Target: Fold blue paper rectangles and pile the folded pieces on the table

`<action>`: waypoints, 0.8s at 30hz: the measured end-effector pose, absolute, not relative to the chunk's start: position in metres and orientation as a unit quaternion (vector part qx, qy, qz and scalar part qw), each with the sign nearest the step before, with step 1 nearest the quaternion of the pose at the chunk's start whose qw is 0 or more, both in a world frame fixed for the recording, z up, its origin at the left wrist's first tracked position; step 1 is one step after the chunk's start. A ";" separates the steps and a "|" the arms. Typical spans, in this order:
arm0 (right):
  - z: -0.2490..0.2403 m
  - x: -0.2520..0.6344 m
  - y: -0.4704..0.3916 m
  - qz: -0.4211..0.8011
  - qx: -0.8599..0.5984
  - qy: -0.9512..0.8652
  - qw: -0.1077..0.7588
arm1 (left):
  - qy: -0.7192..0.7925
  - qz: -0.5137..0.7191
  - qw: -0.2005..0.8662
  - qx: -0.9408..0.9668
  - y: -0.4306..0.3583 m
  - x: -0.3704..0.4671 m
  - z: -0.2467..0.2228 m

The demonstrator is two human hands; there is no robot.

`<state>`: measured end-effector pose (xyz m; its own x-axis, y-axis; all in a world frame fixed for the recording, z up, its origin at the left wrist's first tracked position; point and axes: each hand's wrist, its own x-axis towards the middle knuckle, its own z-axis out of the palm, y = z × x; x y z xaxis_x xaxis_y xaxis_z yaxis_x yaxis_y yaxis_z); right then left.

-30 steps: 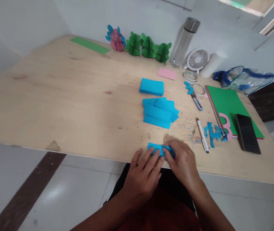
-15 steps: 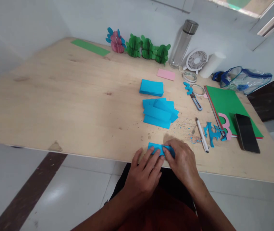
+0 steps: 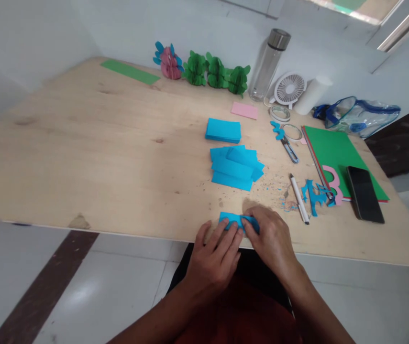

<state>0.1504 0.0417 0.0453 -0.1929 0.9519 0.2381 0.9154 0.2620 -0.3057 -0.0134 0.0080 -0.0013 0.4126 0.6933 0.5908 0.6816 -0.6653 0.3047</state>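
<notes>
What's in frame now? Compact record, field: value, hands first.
left hand: fingers spread on blue paper strip
right hand: thumb and fingers at strip's right end; grip partly hidden
strip location: table's near edge
beyond strip: fanned blue pile, then neat blue stack
right of fanned pile: cutter, white pen
far right: phone partly on green sheet
along wall: green paper figures, bottle, fan

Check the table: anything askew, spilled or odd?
Small scraps untidily litter the wood left of the white pen. The loose blue sheets lie fanned at angles, unlike the squared blue stack behind them. The phone straddles the green sheet's near edge. The left hand hides part of the blue piece, so damage there is unclear.
</notes>
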 end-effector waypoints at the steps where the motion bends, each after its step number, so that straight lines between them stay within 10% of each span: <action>1: 0.047 0.151 0.040 0.040 -0.603 -0.772 0.197 | 0.410 0.351 0.006 0.842 0.008 -0.014 -0.002; 24: 0.032 0.177 -0.019 -0.119 -0.526 -0.830 0.141 | 0.380 0.334 -0.048 0.861 0.010 -0.015 -0.012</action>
<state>0.1767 -0.0192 0.0325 -0.4056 0.8402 0.3600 0.9075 0.4173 0.0484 -0.0149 0.0098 -0.0125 0.4880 0.6223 0.6120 0.6859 -0.7071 0.1720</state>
